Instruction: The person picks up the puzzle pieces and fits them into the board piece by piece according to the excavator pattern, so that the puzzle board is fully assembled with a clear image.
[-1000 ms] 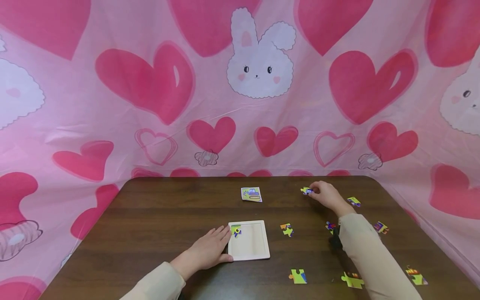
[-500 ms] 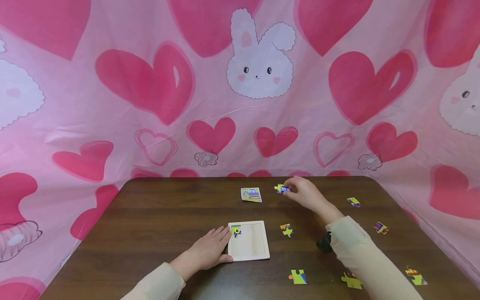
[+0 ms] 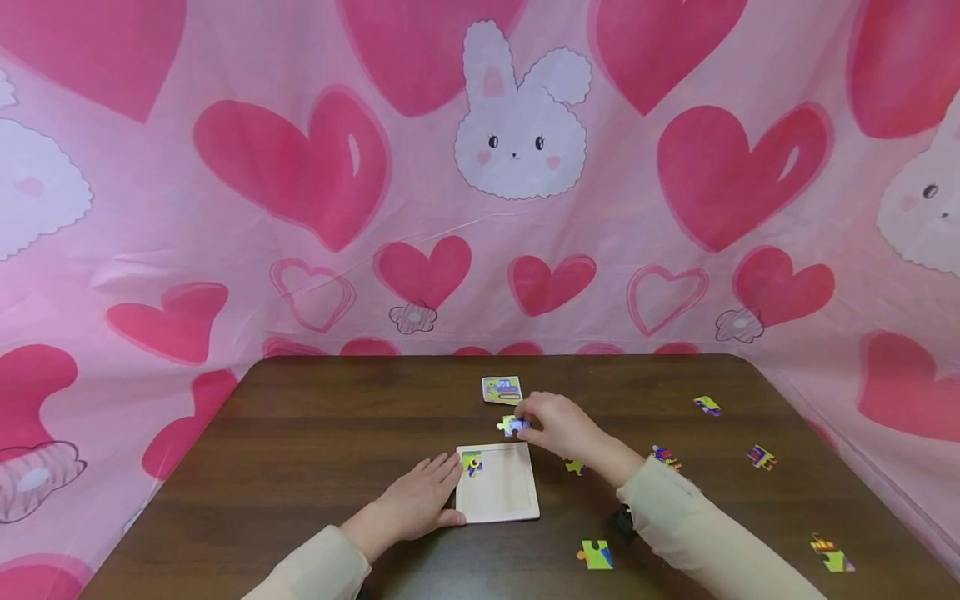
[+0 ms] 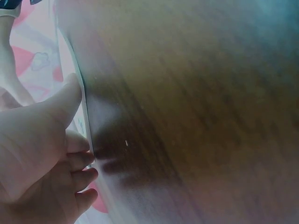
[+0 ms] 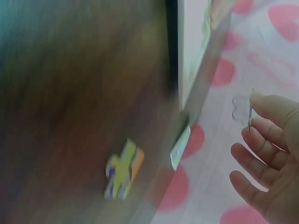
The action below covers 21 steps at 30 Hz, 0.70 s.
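My right hand point(image 3: 564, 427) pinches a yellow-and-purple jigsaw piece point(image 3: 512, 427) between thumb and fingertips, above the table just beyond the far edge of a pale wooden puzzle tray point(image 3: 498, 490). The right wrist view shows that piece edge-on point(image 5: 250, 111) as a thin line. One green-and-yellow piece point(image 3: 472, 463) sits in the tray's far left corner. My left hand point(image 3: 416, 500) lies with extended fingers along the tray's left side, thumb at the near corner; in the left wrist view its fingertips touch the tray's edge point(image 4: 83, 102).
A small picture card point(image 3: 501, 389) lies behind the tray. Loose pieces are scattered to the right: a green one point(image 3: 597, 555), one partly behind my right wrist point(image 3: 574, 467), a red-and-purple one point(image 3: 762, 457), a yellow one point(image 3: 707, 405) and several others. A pink curtain point(image 3: 420, 192) hangs behind the table.
My right hand has carried the jigsaw piece leftward, then nearer, from the far right of the table to beside the tray's far edge. My left hand and the tray have stayed in place.
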Available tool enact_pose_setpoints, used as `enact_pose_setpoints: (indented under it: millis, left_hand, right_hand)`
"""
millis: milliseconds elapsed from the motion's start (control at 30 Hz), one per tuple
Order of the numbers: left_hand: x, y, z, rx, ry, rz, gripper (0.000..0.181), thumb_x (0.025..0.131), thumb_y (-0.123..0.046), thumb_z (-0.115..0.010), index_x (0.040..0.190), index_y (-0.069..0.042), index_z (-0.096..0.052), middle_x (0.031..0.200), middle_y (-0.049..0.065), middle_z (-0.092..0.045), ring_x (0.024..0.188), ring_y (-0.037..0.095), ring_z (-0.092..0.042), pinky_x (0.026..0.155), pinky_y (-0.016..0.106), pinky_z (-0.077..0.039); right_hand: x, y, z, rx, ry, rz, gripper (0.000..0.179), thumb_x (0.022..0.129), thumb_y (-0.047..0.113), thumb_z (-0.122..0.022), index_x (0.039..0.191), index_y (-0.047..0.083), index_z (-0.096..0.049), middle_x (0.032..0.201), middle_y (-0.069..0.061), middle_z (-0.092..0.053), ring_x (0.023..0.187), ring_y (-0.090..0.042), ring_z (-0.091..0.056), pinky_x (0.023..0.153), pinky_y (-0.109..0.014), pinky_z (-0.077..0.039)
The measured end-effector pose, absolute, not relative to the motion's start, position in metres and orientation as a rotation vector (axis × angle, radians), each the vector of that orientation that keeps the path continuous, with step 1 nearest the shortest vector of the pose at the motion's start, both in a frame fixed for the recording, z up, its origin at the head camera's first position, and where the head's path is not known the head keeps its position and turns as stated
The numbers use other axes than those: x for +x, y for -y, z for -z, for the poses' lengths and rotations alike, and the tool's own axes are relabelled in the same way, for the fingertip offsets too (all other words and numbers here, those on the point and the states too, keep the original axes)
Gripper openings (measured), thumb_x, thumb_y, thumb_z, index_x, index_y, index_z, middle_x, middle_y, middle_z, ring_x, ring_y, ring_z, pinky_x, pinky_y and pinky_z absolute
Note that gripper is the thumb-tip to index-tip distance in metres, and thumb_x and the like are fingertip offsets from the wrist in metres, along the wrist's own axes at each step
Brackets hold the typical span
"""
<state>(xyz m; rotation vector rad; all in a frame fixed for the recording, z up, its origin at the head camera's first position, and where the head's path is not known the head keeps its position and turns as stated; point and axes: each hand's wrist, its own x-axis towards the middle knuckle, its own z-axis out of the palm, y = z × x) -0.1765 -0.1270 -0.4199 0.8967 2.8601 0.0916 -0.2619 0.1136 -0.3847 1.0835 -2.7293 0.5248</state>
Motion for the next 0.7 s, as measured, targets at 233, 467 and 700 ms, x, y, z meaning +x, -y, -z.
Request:
enact_pose_setpoints:
  millis: [233,467,700]
  left_hand:
    - [-0.176,0.127,0.418,0.907,-2.87,-0.084,0.071,0.086,-0.05,-0.056,0.133,0.002,-0.045,0.14,0.016,-0.039,0.129,0.03,-0.034,0.102,0.043,-0.03]
    - [-0.176,0.127,0.416,0.929,-2.876,-0.105,0.071,0.085,-0.049,-0.057,0.132,0.004,-0.045,0.139,0.018,-0.039,0.128,0.032,-0.035,0.102,0.044,-0.03]
    - [-0.176,0.127,0.417,0.93,-2.882,-0.086,0.071,0.085,-0.049,-0.057,0.132,0.003,-0.046,0.139,0.018,-0.04,0.128,0.032,-0.035,0.102,0.043,-0.031]
  right_hand:
    - [-0.254,-0.097,0.4,1.19,2.732,-0.481,0.018,0.076,0.021,-0.076,0.087,0.01,-0.068,0.075,0.005,-0.057,0.064,-0.007,-0.047,0.061,-0.026,-0.042]
    - [-0.251,-0.088,0.409,1.263,2.738,-0.445,0.015,0.075,0.02,-0.075,0.084,0.01,-0.069,0.071,0.005,-0.054,0.06,-0.006,-0.045,0.056,-0.022,-0.039]
    - [-0.254,-0.083,0.414,1.282,2.784,-0.386,0.016,0.077,0.021,-0.074,0.088,0.01,-0.07,0.07,0.006,-0.054,0.059,-0.005,-0.044,0.054,-0.021,-0.039]
